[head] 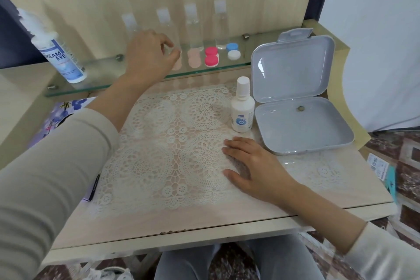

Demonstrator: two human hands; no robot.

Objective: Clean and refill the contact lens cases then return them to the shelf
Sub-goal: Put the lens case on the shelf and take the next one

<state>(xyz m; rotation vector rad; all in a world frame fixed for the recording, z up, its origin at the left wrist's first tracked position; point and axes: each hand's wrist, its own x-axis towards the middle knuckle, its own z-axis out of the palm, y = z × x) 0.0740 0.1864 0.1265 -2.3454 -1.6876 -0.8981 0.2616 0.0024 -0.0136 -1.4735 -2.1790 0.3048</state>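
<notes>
Several contact lens cases lie in a row on the glass shelf [102, 79]: a pale pink case [177, 65] half hidden by my left hand, a second pale pink case [193, 60], a bright pink case [211, 57] and a blue-and-white case [233, 51]. My left hand [148, 54] reaches over the shelf, its thumb and forefinger curled and pinching the far end of the first pale pink case. My right hand [247, 166] rests flat, fingers straight, on the lace mat [159, 143]. A small white solution bottle [242, 107] stands capped on the mat.
Several clear bottles [194, 27] stand behind the cases on the shelf. A large solution bottle [61, 52] stands at the shelf's left end. An open grey plastic box [302, 120] sits at the right of the table, its lid leaning up.
</notes>
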